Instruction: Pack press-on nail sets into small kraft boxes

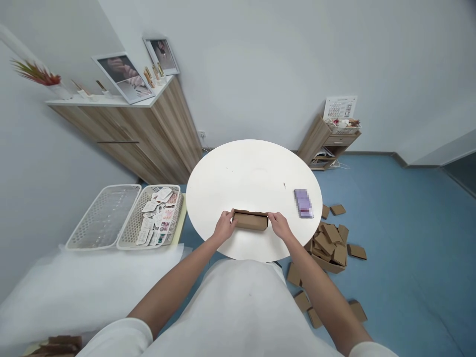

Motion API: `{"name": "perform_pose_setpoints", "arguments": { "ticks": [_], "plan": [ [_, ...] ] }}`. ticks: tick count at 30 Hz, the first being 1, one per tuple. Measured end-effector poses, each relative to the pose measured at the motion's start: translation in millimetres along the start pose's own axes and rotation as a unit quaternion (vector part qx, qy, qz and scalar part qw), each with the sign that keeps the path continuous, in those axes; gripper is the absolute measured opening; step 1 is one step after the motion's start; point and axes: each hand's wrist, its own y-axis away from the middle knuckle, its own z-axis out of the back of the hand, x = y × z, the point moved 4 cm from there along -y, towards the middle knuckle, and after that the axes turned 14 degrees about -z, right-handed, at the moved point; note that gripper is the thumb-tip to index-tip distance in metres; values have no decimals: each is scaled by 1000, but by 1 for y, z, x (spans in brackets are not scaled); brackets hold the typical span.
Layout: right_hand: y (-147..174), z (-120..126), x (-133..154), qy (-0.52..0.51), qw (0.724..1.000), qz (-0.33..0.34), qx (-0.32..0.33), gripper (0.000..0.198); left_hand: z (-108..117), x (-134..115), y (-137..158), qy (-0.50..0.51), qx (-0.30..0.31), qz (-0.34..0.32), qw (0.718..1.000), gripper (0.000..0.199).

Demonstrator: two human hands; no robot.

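A small brown cardboard box (250, 221) is between my two hands, over the near part of the white round table (245, 168). Its long side runs left to right, and its inside seems to face me. My left hand (225, 225) grips the left end, thumb on the near side. At the opposite end, my right hand (278, 224) pinches the upper right corner. Most of the fingers of both hands are hidden behind the cardboard.
A blurred purple item (304, 203) lies on the table's right side. Several folded cardboard boxes (329, 243) are heaped in a carton and scattered on the floor at right. White plastic baskets (148, 218) stand at left, one filled with packets. A wooden cabinet (148, 134) stands behind them.
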Motion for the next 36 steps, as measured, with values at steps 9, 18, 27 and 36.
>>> {"name": "perform_pose_setpoints", "arguments": {
  "ticks": [9,18,27,36],
  "plan": [
    [-3,-5,-10,-109,993,-20,49,43,2,0,1,3,12,-17,1000,46],
    [7,-8,-17,-139,987,-47,72,47,8,-2,7,57,30,0,998,57],
    [2,-1,-18,-121,959,-189,172,56,18,5,-12,224,126,181,949,65],
    [23,-43,-34,-106,978,-97,149,54,2,17,23,170,81,59,980,59]
  ]
}}
